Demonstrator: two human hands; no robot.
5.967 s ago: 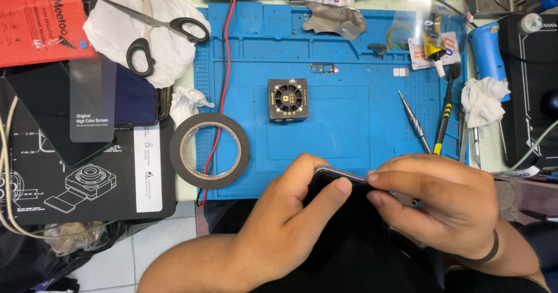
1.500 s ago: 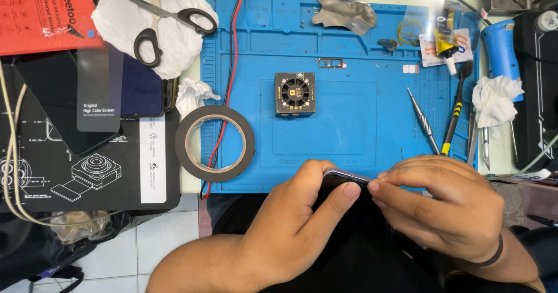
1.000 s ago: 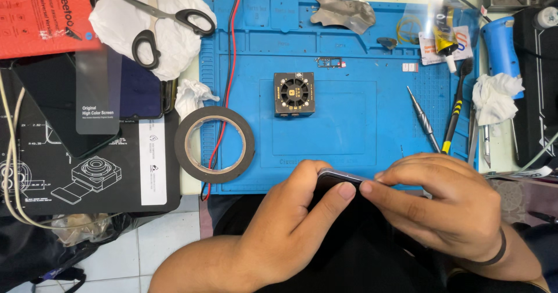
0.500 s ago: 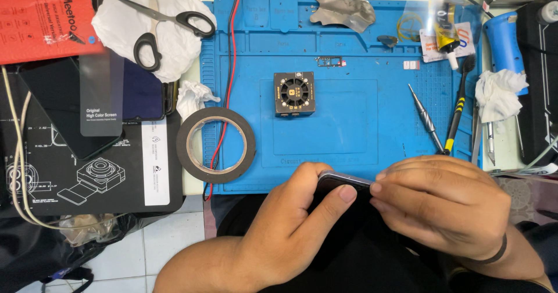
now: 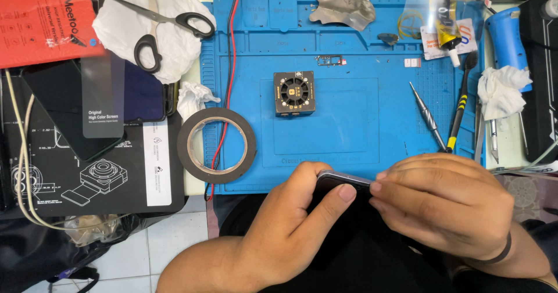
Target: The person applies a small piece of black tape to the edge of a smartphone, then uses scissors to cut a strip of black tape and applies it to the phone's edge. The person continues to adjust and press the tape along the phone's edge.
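Both of my hands grip a thin dark phone (image 5: 342, 180), held edge-on just below the front edge of the blue work mat (image 5: 349, 119). My left hand (image 5: 288, 229) wraps it from below with the thumb pressed on its upper edge. My right hand (image 5: 444, 203) covers its right part, fingertips pinching the top edge close to the left thumb. Most of the phone is hidden under my fingers.
On the mat sit a small black square fan module (image 5: 294, 93), a screwdriver (image 5: 427, 117) and a black-yellow tool (image 5: 459, 110). A roll of black tape (image 5: 216, 145) overlaps the mat's left edge. Scissors (image 5: 165, 29) lie on white cloth; dark boxes (image 5: 99, 153) are at left.
My hands have stayed on the phone, with the right fingertips shifting slightly along its top edge. The view has drifted a little; nothing on the mat has moved.
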